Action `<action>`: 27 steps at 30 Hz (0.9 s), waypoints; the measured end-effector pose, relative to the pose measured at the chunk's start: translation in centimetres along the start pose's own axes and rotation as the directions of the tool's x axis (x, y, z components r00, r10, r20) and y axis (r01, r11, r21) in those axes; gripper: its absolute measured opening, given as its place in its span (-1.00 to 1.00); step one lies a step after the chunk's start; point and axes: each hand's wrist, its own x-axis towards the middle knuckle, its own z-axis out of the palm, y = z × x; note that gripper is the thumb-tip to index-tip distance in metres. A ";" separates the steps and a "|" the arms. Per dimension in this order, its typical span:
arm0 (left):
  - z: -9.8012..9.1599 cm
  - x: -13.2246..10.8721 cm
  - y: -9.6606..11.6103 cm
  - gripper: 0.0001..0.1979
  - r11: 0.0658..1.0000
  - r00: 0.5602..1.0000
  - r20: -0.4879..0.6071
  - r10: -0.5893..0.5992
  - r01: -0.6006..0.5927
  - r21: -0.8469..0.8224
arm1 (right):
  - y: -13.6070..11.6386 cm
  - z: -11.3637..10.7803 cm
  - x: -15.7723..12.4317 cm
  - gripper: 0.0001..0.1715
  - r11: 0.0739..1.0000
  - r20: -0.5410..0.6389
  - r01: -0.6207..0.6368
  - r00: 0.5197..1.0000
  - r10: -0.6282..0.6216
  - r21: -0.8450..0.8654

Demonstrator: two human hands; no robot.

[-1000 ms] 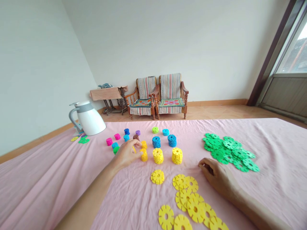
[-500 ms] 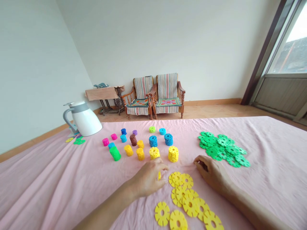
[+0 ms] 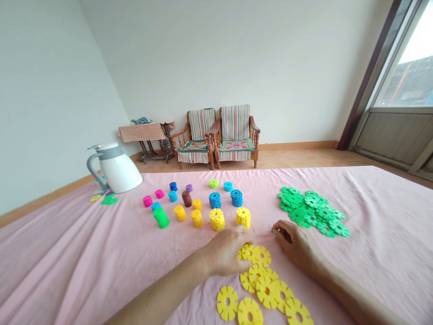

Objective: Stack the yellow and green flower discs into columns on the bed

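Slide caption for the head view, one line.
Left hand at loose yellow notched discs; right hand near green notched discs.

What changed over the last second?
Left hand moved right and nearer the wearer, from the orange stacks to the loose yellow discs; whether it grips any is unclear. The small yellow pile beside those discs is no longer visible, possibly hidden by that hand. Right hand stayed curled near the green pile; pitcher unmoved.

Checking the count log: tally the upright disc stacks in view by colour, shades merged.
Blue stacks: 6
Yellow stacks: 5
Green stacks: 2
Pink stacks: 2
Purple stack: 1
Brown stack: 1
Total: 17
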 end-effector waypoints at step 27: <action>-1.9 -6.5 -4.6 -0.65 0.964 0.936 -0.237 -0.261 0.241 -0.111 | 0.4 0.3 -0.1 -0.79 1.000 -0.017 0.009 1.000 -0.008 0.021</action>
